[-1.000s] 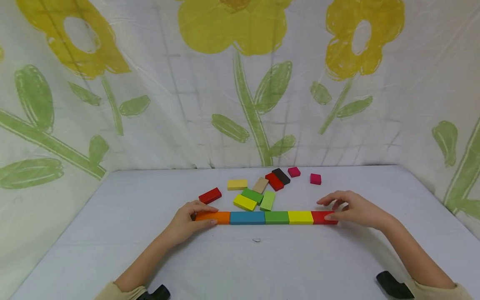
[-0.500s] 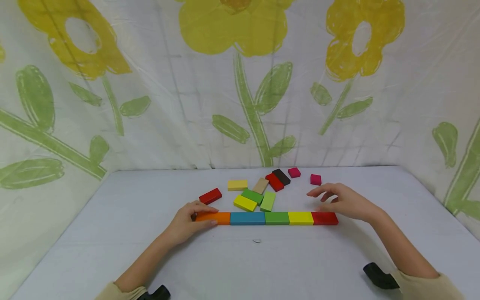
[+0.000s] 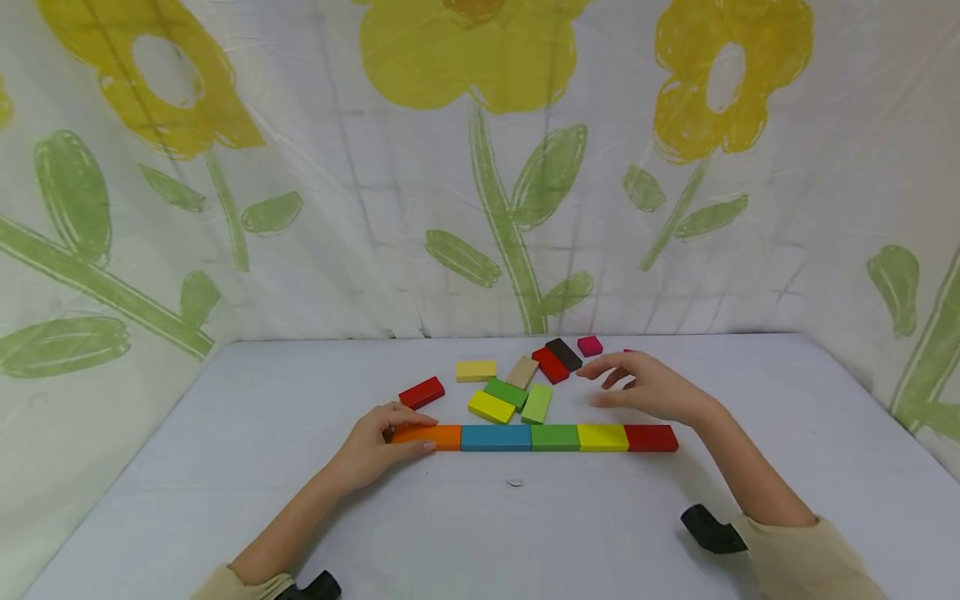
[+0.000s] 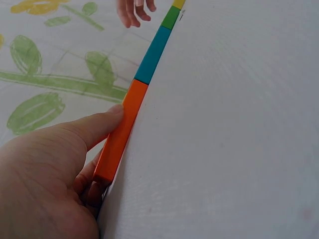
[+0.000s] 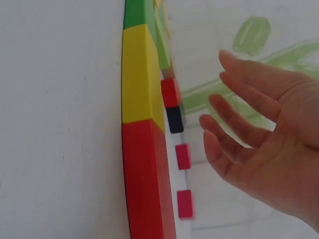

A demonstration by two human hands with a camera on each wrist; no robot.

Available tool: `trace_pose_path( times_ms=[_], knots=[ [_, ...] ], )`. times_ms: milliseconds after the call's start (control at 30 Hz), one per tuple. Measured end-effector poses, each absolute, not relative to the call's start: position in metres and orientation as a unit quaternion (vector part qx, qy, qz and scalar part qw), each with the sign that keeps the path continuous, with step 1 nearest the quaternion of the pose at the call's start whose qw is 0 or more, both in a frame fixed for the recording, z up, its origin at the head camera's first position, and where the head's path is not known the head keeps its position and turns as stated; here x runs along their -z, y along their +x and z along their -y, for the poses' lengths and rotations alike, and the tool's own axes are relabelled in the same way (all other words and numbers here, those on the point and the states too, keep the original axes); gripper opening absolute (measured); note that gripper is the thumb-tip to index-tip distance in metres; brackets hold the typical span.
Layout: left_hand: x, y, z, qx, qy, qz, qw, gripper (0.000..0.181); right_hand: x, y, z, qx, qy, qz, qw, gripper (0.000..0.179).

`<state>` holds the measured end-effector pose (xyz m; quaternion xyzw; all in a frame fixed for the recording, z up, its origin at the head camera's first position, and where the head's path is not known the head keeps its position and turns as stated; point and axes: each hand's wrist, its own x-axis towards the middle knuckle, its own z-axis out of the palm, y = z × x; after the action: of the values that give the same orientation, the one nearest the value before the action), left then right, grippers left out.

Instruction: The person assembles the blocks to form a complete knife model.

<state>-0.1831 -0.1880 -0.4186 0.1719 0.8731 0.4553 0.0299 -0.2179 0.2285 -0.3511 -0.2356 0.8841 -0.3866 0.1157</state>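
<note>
A straight row of blocks lies across the table, end to end: an orange block (image 3: 442, 438), a blue block (image 3: 496, 437), a green block (image 3: 555, 437), a yellow block (image 3: 603, 437) and a red block (image 3: 652, 438). At the row's left end my left hand (image 3: 372, 446) holds the orange block between thumb and fingers. The thumb lies along its side in the left wrist view, and the fingers are partly hidden behind it. My right hand (image 3: 652, 387) is in the air behind the row, fingers spread and loosely bent, holding nothing. It partly covers a small magenta block.
Behind the row lie loose blocks: a light green one (image 3: 537, 403), a tan one (image 3: 522, 372), a black one (image 3: 564, 354), a magenta one (image 3: 590, 346) and several red, yellow and green ones. A flower-printed cloth (image 3: 360, 275) hangs behind the table.
My right hand has let go of the red block at the row's right end and moved left and back toward the loose blocks. The left hand and the row have stayed put.
</note>
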Motion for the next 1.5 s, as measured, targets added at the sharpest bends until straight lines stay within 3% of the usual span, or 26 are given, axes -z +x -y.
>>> trace_pose_path(
  times_ms=[900, 1500],
  knots=[
    [0.417, -0.183, 0.187, -0.455, 0.172, -0.873, 0.034, 0.027, 0.378, -0.253, -0.176, 0.387, -0.246, -0.871, 0.178, 0.045],
    [0.418, -0.184, 0.189, -0.448, 0.178, -0.875, 0.030, 0.026, 0.381, -0.252, -0.169, 0.369, -0.255, -0.880, 0.158, 0.038]
  ],
)
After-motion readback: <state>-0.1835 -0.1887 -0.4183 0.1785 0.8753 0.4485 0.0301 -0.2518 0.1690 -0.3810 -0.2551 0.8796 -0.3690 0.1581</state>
